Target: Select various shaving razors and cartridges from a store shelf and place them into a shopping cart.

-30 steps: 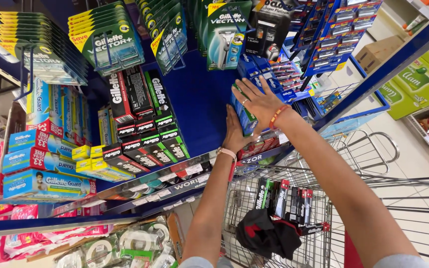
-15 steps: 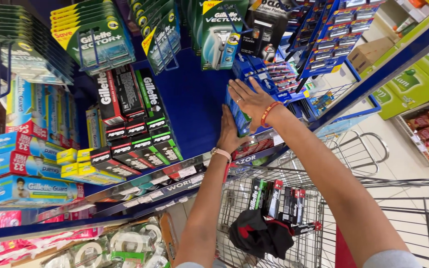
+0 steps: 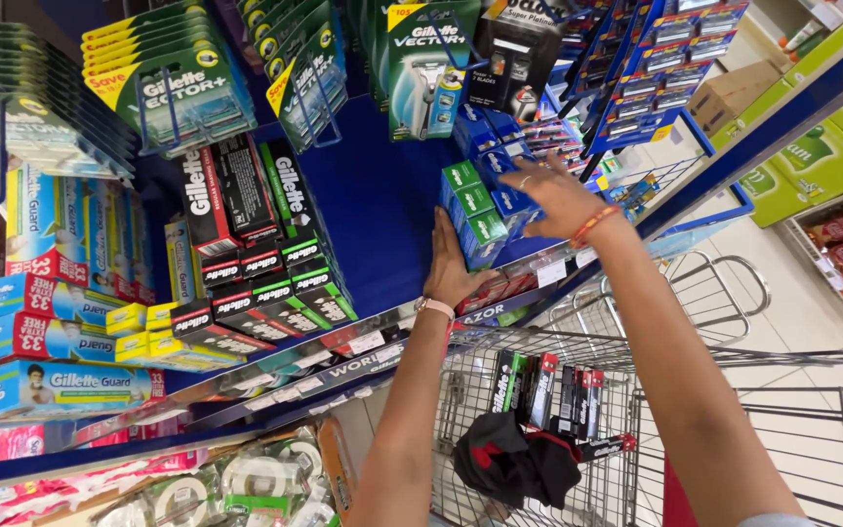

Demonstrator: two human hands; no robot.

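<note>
Now, boxes: I see a stack of green and blue boxes (image 3: 475, 210) on the blue shelf (image 3: 382, 210), centre frame.
Left hand (image 3: 451, 263): flat, fingers spread, pressed on the stack's 7 o'clock side.
Right hand (image 3: 553, 195): fingers spread over the stack's 3 o'clock side.
Cart (image 3: 636, 420): at 5 o'clock, holding dark packs (image 3: 548, 390) and a black cloth (image 3: 514, 464).

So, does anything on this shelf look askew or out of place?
Yes. The stack of green-and-blue boxes between the left hand and right hand leans to one side, unlike the tidy black boxes nearby.
</note>
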